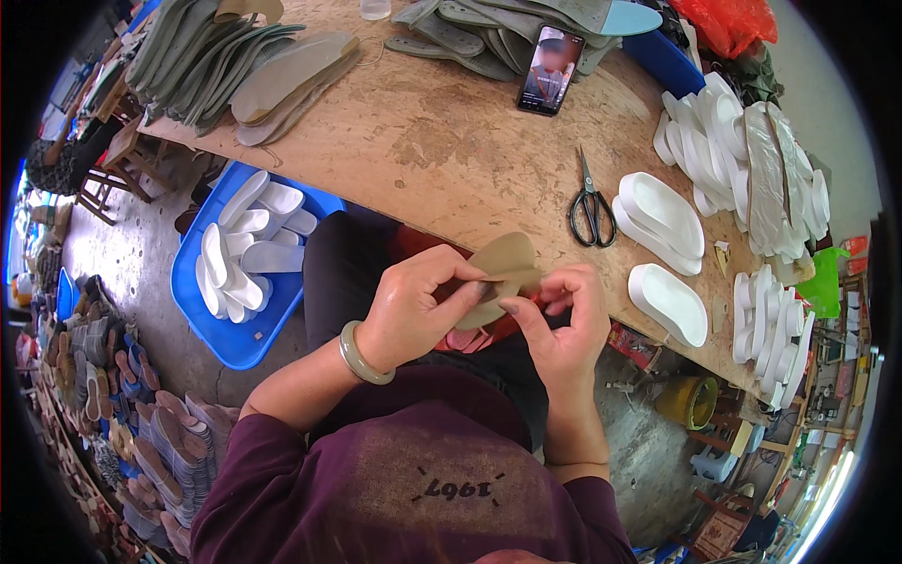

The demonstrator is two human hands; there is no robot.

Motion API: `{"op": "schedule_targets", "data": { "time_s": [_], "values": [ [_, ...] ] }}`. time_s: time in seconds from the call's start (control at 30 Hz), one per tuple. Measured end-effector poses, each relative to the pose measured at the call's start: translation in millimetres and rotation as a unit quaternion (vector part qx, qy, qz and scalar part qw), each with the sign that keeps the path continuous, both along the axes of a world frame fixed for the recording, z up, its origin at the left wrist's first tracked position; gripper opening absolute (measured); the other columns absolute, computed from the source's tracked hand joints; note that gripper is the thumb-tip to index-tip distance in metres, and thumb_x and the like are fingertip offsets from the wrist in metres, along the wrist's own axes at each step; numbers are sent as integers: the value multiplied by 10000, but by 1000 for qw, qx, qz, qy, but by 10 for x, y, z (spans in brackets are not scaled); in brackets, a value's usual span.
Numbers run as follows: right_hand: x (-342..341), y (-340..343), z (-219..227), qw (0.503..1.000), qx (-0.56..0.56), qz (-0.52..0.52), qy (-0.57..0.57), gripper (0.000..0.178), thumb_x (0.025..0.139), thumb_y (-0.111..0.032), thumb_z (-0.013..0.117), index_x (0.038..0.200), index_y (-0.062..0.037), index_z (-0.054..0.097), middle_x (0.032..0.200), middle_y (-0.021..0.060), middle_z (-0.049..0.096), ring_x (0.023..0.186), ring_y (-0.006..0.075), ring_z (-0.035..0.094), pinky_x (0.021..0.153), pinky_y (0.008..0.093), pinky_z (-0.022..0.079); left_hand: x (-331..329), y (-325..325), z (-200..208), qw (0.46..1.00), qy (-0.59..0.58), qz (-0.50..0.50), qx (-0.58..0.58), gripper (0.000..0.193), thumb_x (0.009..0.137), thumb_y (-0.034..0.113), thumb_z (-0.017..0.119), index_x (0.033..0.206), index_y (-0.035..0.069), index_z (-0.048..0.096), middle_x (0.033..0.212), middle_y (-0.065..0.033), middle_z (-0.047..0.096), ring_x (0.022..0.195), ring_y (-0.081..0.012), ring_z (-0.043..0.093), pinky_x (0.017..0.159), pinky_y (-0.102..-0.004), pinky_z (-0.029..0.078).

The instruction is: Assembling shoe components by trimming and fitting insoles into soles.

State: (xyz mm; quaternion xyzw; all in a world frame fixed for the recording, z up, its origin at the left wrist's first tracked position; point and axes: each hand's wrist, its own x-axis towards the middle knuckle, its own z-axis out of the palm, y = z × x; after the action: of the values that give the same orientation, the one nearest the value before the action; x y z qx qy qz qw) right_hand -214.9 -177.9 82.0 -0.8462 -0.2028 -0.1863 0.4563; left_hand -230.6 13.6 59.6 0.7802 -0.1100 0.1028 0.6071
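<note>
Maroon sleeves lead up to both hands, held together above the lap, just short of the desk (pixel 442 141) edge. Left hand (pixel 413 305), a pale green bangle (pixel 362 355) on its wrist, pinches a tan insole (pixel 503 273) between thumb and fingers; right hand (pixel 564 320) is clamped on the same insole from the other side. Black scissors (pixel 592 209) lie on the desk just beyond, near white moulded soles (pixel 662 211). A blue tray (pixel 221 334) of white soles sits on the floor to the left. A phone (pixel 551 70) lies farther back.
</note>
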Motion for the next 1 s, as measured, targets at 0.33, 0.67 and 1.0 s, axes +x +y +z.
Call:
{"op": "schedule_targets", "data": {
  "time_s": [0.33, 0.67, 1.0],
  "values": [
    [104, 87, 192, 986, -59, 78, 131, 425, 796, -374, 829, 788, -14, 603, 646, 69, 652, 569, 111, 582, 538, 269, 472, -105, -91, 96, 999, -13, -21, -42, 81, 840, 21, 731, 892, 8, 670, 859, -86, 620, 742, -171, 618, 674, -267, 489],
    [637, 215, 81, 955, 100, 151, 234, 258, 945, -229, 688, 866, 17, 679, 687, 24, 639, 624, 78, 592, 567, 258, 464, 344, 565, 34, 942, 109, 53, -314, 17, 934, 84, 652, 918, 84, 644, 851, 56, 622, 801, -25, 568, 733, -203, 467],
    [972, -141, -615, 919, 227, 42, 318, 300, 960, -299, 669, 944, -2, 709, 747, 14, 676, 575, 77, 616, 552, 215, 467, 816, 2755, -110, 913, 57, 198, -353, 164, 955, 142, 601, 1041, 26, 678, 1010, -58, 722, 903, -163, 686, 814, -294, 550]
  ]
}}
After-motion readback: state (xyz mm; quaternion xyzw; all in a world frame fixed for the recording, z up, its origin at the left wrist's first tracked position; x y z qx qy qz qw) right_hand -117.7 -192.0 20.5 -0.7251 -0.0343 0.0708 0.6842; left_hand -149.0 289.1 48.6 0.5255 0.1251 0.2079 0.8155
